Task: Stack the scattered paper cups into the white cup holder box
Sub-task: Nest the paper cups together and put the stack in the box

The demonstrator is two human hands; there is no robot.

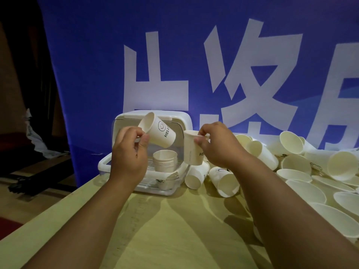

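Pinching a tilted cup [157, 132] in your left hand [129, 152], you are holding it over the stack [165, 160] inside the white cup holder box [182, 117]. Your right hand [219, 146] is gripping an upright cup [191, 151] by its rim beside the box, near scattered cups [291, 145] lying on the worktop [174, 230].

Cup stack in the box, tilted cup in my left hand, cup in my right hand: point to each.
cup stack [165, 162], head view, outer side wall.
tilted cup [159, 133], head view, printed side.
right-hand cup [191, 151], head view, side wall.
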